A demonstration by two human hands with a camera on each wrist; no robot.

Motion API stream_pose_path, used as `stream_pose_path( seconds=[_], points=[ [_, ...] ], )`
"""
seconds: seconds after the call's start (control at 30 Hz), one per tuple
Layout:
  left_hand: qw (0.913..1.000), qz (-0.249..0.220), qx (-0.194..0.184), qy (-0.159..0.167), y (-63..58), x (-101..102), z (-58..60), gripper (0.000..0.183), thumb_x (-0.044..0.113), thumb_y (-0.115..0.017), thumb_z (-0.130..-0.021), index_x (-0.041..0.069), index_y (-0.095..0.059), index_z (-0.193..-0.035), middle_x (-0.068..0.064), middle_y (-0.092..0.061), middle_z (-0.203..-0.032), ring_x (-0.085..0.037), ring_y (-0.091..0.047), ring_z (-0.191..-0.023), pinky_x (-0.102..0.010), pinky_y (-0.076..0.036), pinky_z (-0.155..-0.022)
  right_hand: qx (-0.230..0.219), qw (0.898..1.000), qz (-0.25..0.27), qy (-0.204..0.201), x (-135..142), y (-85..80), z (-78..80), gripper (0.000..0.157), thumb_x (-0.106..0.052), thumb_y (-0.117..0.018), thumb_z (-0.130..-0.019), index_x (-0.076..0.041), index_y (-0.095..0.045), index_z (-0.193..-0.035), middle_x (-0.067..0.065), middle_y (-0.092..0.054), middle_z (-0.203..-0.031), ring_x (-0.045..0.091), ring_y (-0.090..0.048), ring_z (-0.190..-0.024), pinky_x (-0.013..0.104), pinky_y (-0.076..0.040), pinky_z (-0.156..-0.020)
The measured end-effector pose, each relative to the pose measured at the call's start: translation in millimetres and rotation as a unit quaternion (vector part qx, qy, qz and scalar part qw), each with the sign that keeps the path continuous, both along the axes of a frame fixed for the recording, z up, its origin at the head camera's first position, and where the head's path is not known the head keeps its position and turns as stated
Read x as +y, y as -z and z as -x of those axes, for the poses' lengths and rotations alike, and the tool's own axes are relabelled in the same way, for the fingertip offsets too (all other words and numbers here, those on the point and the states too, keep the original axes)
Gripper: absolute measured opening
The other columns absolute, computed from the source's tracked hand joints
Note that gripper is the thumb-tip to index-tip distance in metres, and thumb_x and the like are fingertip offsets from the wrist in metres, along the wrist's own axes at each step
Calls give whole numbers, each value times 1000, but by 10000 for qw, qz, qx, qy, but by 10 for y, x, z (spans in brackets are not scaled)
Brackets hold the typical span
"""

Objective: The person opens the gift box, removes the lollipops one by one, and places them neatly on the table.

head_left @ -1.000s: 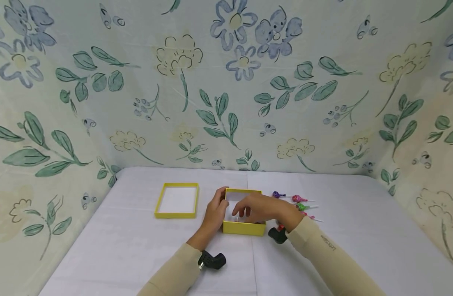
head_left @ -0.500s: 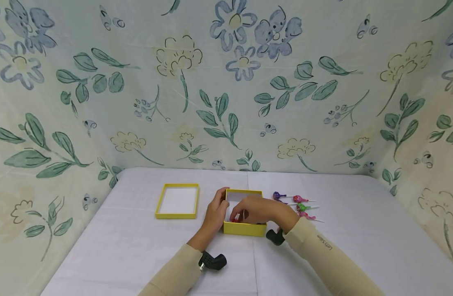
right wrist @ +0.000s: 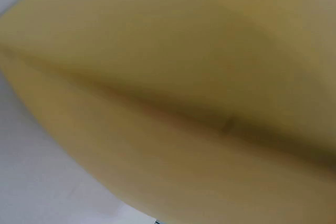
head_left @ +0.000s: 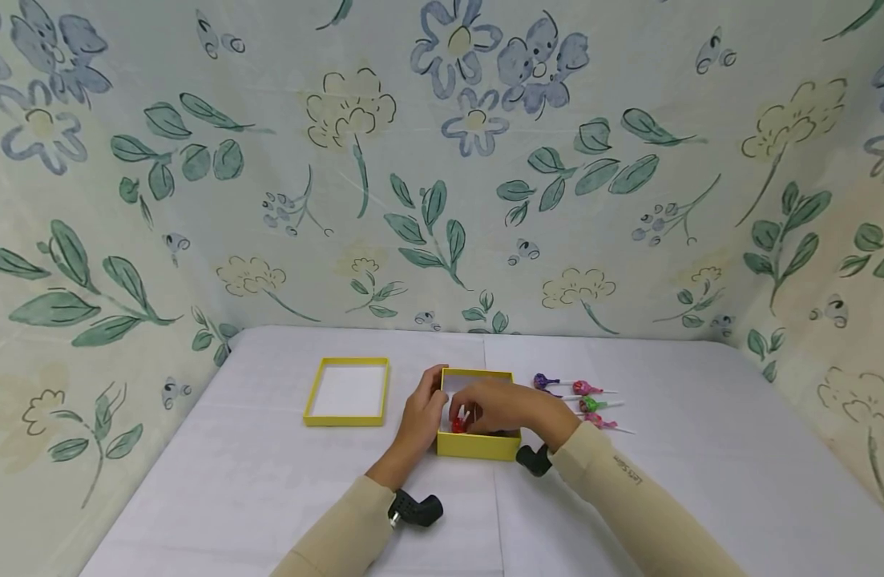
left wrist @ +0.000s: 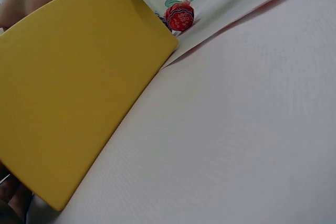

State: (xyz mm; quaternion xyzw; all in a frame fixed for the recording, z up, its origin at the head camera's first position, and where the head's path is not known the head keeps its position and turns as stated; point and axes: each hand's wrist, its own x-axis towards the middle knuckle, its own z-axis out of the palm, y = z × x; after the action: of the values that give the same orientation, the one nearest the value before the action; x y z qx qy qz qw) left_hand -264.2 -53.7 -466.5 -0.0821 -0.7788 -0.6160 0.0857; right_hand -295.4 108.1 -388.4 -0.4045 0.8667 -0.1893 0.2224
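An open-topped yellow box (head_left: 478, 447) with a white inside stands mid-table in the head view. My left hand (head_left: 417, 413) grips its left wall. In the left wrist view the box wall (left wrist: 89, 87) fills the left half, with dark fingers (left wrist: 16, 200) at its lower corner. My right hand (head_left: 495, 407) reaches into the box, fingers curled, and pinches a red lollipop (head_left: 458, 424) whose white stick shows by the fingertips. The hand hides much of the box floor. Only blurred yellow box surface (right wrist: 173, 56) shows in the right wrist view.
To the left lies a yellow-rimmed lid (head_left: 346, 421), white inside up. Several lollipops, among them a purple one (head_left: 541, 381), a pink one (head_left: 582, 388) and a green one (head_left: 588, 405), lie right of the box. Another red lollipop (left wrist: 180, 17) shows beyond the box.
My right hand's fingers have lowered and closed together inside the box, and the red lollipop has come into sight at the fingertips. The left hand holds its place on the box.
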Motion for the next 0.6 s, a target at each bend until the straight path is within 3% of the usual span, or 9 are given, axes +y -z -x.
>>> stream_pose_path(
  seconds=[0.6],
  points=[
    [10000,-6,-88,45,41,-4,31,48,11,-36,-93,9,-42,-141,-7,-50,-140,-23,-48,-125,-43,-37,-106,277,9996,70,81,-25,74,13,17,-17,-74,-84,-19,-66,-99,-10,-64,-87,3,-59,-78,19,-51,-73]
  ],
)
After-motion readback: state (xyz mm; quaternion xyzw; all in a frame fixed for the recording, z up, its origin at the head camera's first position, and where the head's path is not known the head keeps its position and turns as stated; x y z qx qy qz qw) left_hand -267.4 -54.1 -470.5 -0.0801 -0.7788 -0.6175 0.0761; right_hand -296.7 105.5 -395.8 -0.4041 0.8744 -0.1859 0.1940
